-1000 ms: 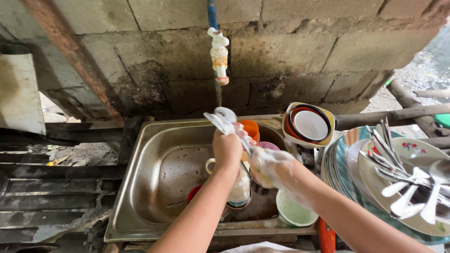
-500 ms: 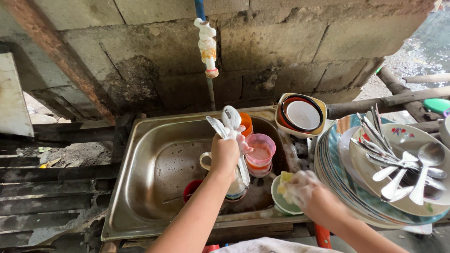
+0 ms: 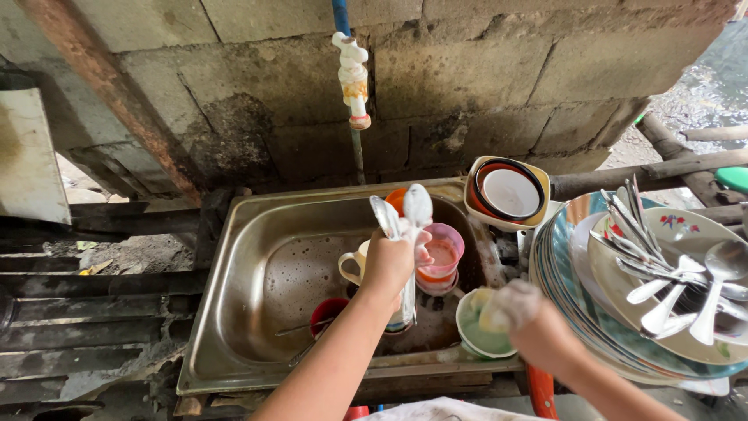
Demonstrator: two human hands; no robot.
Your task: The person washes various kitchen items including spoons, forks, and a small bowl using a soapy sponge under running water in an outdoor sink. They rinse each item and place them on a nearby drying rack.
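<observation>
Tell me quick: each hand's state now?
Left hand: closed on soapy spoons.
Right hand: soapy, at the green bowl; grip cannot be told.

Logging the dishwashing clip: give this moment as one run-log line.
left hand: grips spoons | right hand: soapy, at green bowl | sink: cups

1. Two bare forearms, entering from the bottom edge of the frame, no sleeves in view.
2. Left hand [image 3: 387, 263] bare, no ring, watch or glove visible.
3. Right hand [image 3: 520, 310] at lower right, coated in pale suds, blurred; possibly ringless too, hard to tell.
</observation>
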